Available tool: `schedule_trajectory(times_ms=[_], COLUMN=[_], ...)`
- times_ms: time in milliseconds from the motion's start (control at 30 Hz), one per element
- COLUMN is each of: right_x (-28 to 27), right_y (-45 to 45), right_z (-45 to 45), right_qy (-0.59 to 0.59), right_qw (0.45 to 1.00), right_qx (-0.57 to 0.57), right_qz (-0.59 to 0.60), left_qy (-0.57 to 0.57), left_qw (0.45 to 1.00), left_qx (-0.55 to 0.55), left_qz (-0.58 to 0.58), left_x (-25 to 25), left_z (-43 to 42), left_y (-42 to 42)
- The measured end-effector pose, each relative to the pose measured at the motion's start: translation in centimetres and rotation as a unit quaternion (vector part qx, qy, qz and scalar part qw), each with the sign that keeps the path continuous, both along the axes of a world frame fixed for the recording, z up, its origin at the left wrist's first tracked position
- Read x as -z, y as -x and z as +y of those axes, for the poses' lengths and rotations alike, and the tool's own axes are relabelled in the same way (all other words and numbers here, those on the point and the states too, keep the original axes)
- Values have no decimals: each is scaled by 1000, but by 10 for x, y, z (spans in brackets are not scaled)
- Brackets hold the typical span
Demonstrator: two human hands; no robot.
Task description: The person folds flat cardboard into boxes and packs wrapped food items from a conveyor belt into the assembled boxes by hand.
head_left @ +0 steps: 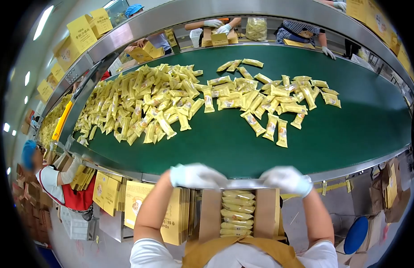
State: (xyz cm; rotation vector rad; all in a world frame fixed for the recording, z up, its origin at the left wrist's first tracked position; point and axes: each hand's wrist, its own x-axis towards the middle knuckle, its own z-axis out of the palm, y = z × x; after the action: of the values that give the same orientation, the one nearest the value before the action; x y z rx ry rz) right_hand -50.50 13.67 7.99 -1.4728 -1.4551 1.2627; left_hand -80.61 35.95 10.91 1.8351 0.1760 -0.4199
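Note:
My left hand (pixel 199 176), in a white glove and blurred, is at the belt's near metal edge, above the left flap of an open cardboard box (pixel 210 214). On the other side, my right hand (pixel 287 179), also gloved and blurred, is at the same edge, above the box's right flap. The fingers of both are smeared, and whether they grip anything cannot be made out. Yellow wrapped packets (pixel 237 208) lie stacked in a column inside the box, close to my body. Loose yellow packets (pixel 282 133) lie on the green belt beyond my hands.
A large heap of packets (pixel 140 98) covers the left of the green belt (pixel 359 129). Flat yellow cartons (pixel 171 214) stand left of the box. Co-workers are at the left and across the belt. A blue stool (pixel 355 235) is at lower right; a metal beam (pixel 207 18) crosses above.

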Motion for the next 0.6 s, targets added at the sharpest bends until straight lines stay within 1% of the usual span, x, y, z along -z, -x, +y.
schedule_trajectory(times_ms=[33, 67, 100, 133, 167, 200, 267, 300, 400, 467, 533, 567, 600], right_x=[-5, 27, 48, 56, 71, 83, 82, 81, 67, 83, 98, 99, 99], right_y=[-18, -45, -70, -90, -101, -108, -98, -92, -53, -36, -21, -18, -15], right_z=[14, 28, 41, 56, 74, 91, 130, 148, 195, 211, 215, 211, 206], right_qy=[43, -91, -125, -65, -39, -12, 64, 94, 125, 106, 46, 30, 13], right_qw=[990, 963, 929, 893, 871, 845, 843, 843, 826, 800, 789, 801, 811], right_qx=[133, 220, 260, 256, 279, 301, 323, 317, 283, 245, 234, 196, 157], right_qz=[26, -127, -232, -364, -403, -441, -426, -424, -470, -537, -566, -565, -564], left_qy=[-25, -49, -177, -297, -382, -460, -442, -432, -422, -493, -494, -516, -525], left_qw=[992, 967, 908, 813, 757, 687, 658, 642, 605, 578, 584, 585, 603], left_qx=[-115, -226, -365, -489, -530, -561, -593, -605, -624, -599, -612, -604, -585], left_qz=[-53, -106, -108, -107, -30, 49, 142, 188, 259, 253, 200, 163, 135], left_x=[5, 21, 49, 76, 91, 97, 102, 104, 103, 125, 142, 148, 154], left_z=[26, 54, 84, 111, 137, 157, 173, 179, 190, 186, 182, 173, 166], left_y=[12, 21, 25, 27, 28, 26, 13, 3, -36, -51, -58, -58, -56])
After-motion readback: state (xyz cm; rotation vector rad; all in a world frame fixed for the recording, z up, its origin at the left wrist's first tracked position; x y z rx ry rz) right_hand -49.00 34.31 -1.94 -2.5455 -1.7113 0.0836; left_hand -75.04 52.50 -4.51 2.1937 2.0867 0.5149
